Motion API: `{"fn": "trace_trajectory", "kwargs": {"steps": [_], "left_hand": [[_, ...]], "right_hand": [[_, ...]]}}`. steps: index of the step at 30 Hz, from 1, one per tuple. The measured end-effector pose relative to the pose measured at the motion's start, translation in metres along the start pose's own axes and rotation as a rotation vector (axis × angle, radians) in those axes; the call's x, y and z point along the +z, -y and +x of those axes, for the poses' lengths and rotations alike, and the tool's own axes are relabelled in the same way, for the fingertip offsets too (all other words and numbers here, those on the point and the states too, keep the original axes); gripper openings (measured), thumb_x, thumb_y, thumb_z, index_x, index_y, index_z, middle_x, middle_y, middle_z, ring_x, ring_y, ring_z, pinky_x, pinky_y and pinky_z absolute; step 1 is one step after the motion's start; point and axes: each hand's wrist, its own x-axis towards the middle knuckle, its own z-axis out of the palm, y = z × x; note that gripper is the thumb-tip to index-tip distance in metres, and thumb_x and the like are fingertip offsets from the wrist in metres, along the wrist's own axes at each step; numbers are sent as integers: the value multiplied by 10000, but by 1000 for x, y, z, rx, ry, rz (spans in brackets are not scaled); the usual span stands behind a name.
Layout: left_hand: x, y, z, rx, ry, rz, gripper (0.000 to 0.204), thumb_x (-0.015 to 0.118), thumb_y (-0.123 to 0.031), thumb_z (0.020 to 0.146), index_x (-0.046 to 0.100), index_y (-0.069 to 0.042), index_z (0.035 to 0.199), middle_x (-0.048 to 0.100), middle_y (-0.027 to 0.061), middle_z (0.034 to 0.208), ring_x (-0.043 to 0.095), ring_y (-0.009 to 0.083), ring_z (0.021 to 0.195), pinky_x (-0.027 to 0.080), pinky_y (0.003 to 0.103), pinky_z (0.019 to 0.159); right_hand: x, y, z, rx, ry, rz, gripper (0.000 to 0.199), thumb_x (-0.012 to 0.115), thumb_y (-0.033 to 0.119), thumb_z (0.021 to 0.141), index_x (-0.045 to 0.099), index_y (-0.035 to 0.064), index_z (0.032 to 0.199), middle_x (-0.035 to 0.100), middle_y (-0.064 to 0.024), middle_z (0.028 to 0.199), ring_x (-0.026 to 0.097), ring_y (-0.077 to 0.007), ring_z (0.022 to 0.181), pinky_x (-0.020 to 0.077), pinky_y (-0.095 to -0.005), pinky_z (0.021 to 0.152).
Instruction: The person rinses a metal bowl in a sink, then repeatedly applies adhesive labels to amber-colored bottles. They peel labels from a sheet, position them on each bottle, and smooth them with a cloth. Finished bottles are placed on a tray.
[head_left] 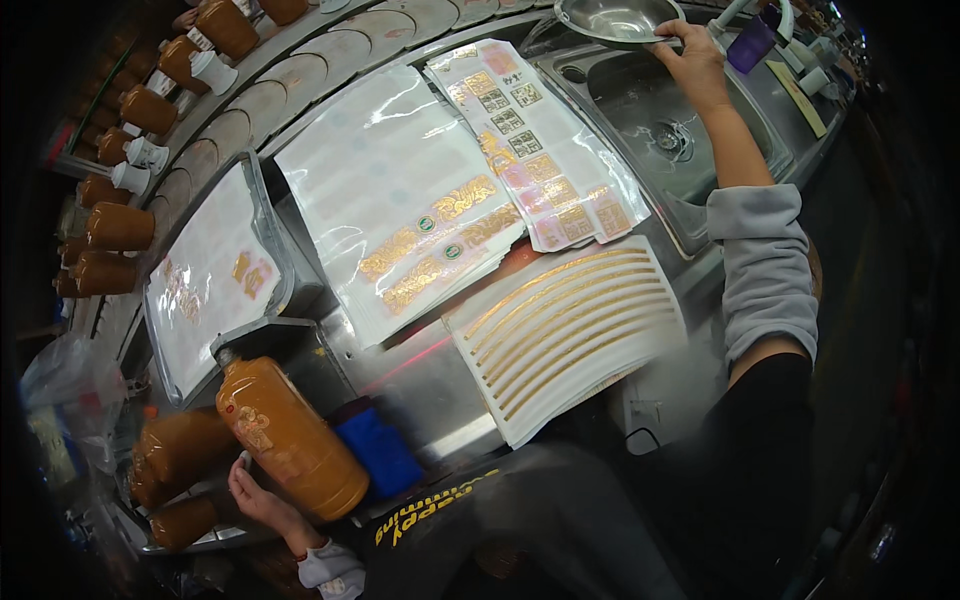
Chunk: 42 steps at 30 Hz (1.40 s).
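Note:
At the upper right, my right hand (692, 62) is closed on the rim of a shallow metal bowl (618, 20), held over the far edge of a steel sink (745, 150). My left hand (258, 497) is at the lower left, beside a large brown glazed bottle (290, 435) with a raised gold decoration. Its fingers are bent together, with a small pale spot at the tips that I cannot make out. The bottle leans with its neck toward a metal tray (285, 265) and its base toward me, next to a blue cloth-like piece (380, 450).
Decal sheets with gold dragon bands (400, 190), square gold motifs (540, 150) and curved gold strips (570, 330) cover the steel counter. Another decal sheet (210, 280) lies on the tray. Brown bottles (120, 226) stand along a conveyor of round plates (295, 80). More brown bottles (185, 450) are at lower left.

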Motion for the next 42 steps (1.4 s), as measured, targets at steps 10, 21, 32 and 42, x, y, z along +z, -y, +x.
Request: {"fn": "trace_trajectory", "kwargs": {"steps": [10,21,32,42], "left_hand": [[6,-12,-4,-107,-40,-44,342,464,-262,1071,581,41,1178,614,102,1148,596,187,1045,486,328,939],[1,-9,1,-139,17,-65,344,462,-259,1071,550,40,1216,598,109,1163,597,184,1035,496,323,928],[-1,-6,-1,-52,49,-15,338,442,-233,1072,577,53,1191,617,115,1162,578,197,1090,449,334,983],[-5,2,3,-53,28,-30,328,450,-234,1071,584,45,1180,615,112,1158,574,197,1089,450,338,982]], "right_hand": [[-129,-95,-49,68,71,-150,226,748,246,888,704,118,1069,672,-23,1070,652,-191,977,495,-310,882],[-150,-117,-146,127,-17,-209,233,775,105,782,694,109,1001,650,-78,1057,624,-289,1081,499,-382,915],[-93,-69,-88,-8,54,-112,262,767,72,783,688,116,1028,608,-96,1078,609,-295,1066,488,-372,902],[-27,37,-2,-437,92,-390,123,677,107,766,631,87,878,556,-162,965,561,-373,991,482,-475,864]]}}
